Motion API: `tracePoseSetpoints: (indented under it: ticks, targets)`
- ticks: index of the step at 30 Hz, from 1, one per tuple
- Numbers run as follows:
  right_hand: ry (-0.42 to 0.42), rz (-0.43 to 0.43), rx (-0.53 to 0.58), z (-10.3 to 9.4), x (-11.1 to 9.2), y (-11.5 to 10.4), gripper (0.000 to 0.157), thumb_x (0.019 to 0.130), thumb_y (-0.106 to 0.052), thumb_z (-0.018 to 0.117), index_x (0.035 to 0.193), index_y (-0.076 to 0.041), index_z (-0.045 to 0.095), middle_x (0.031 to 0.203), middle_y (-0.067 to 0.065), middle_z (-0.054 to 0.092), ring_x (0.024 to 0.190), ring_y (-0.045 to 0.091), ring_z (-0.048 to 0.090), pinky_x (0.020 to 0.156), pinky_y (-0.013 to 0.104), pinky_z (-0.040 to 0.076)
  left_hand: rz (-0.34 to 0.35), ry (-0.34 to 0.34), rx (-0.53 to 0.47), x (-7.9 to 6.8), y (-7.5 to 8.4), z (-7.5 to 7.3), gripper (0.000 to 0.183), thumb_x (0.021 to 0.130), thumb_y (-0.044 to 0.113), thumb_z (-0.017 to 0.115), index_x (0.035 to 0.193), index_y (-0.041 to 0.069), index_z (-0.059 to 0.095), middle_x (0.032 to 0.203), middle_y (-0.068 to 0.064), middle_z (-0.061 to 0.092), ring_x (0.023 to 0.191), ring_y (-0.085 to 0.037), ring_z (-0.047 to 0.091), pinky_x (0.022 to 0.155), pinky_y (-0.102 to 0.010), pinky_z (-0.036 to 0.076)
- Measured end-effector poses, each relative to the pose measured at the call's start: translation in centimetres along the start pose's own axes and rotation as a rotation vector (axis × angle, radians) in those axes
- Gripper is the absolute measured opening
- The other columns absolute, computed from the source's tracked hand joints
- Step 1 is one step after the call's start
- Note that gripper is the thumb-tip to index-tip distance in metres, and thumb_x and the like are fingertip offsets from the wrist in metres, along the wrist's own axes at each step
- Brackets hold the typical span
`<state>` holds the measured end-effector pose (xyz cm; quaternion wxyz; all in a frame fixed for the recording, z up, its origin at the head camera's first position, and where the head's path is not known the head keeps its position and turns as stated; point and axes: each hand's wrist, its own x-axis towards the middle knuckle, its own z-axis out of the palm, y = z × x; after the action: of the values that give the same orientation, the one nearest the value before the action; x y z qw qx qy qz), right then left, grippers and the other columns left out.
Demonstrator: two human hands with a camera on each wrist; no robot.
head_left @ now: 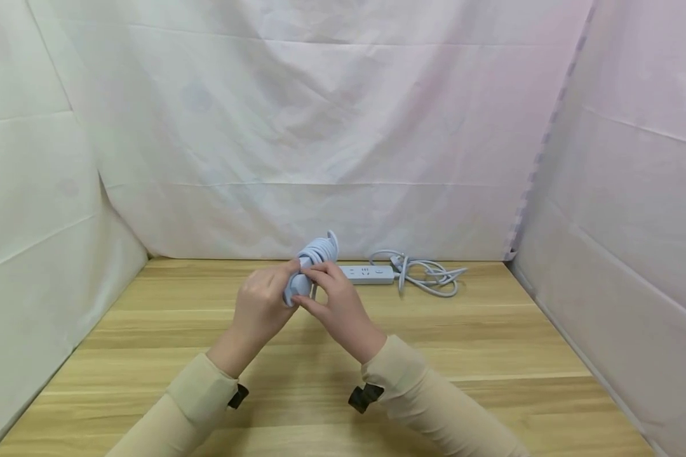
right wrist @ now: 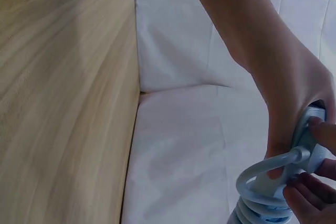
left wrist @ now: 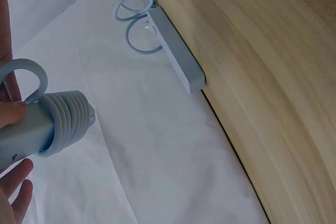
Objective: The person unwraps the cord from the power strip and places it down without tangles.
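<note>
Held up over the table is a light blue-grey power strip (left wrist: 26,135) with its cord (head_left: 322,249) wound in tight turns around its far part. My left hand (head_left: 261,297) grips the strip's near part from the left. From the right, my right hand (head_left: 343,308) pinches the plug (head_left: 300,285) with thumb and fingers, where it lies against the strip. A loop of cord (right wrist: 262,169) runs from the plug to the wound turns in the right wrist view. The plug's prongs are hidden.
A second power strip (head_left: 371,275) lies at the table's back edge, its cord (head_left: 434,282) in loose loops to the right. White cloth (head_left: 320,127) hangs behind the wooden table (head_left: 463,343) and along both sides. Each wrist carries a black camera mount (head_left: 366,398).
</note>
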<state>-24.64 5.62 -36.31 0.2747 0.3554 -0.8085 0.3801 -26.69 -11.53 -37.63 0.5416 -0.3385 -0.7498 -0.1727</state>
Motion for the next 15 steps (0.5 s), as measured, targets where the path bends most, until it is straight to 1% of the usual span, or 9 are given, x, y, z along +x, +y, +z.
tracePoseSetpoints:
  ticks: [3,7,10,15]
  targets:
    - [0.013,-0.004,0.007,-0.1,-0.1,-0.3,0.041,0.083,-0.012,0.078,0.119,0.002,0.066,0.103,0.008,0.057,0.092,0.016,0.058,0.079,0.023,0.049,0.019,0.001,-0.007,0.2,0.1,-0.1,0.047,0.064,0.0,0.082,0.108,-0.002,0.065,0.094,-0.017,0.071,0.078,-0.034,0.069,0.062,-0.047,0.053]
    - [0.001,-0.025,0.061,-0.4,-0.1,-0.4,0.039,0.083,-0.007,0.077,0.118,0.005,0.066,0.095,0.007,0.055,0.084,0.016,0.059,0.074,0.02,0.051,0.045,0.0,-0.022,0.3,0.2,-0.1,0.045,0.067,0.001,0.083,0.107,-0.004,0.064,0.104,-0.017,0.071,0.092,-0.032,0.069,0.071,-0.048,0.054]
    - [-0.035,-0.042,0.092,-0.7,0.0,-0.2,0.038,0.084,-0.005,0.076,0.118,0.007,0.065,0.094,0.007,0.054,0.082,0.016,0.059,0.073,0.021,0.052,0.064,-0.003,-0.041,0.2,0.2,0.0,0.045,0.066,-0.001,0.083,0.107,-0.005,0.064,0.103,-0.018,0.07,0.091,-0.032,0.069,0.072,-0.047,0.054]
    - [-0.107,-0.054,0.079,-1.3,0.1,0.1,0.038,0.084,-0.005,0.076,0.119,0.007,0.064,0.093,0.007,0.052,0.08,0.014,0.057,0.071,0.019,0.05,0.078,-0.027,-0.07,-0.1,0.2,0.1,0.048,0.064,-0.003,0.083,0.108,-0.005,0.063,0.102,-0.019,0.07,0.09,-0.032,0.069,0.073,-0.046,0.054]
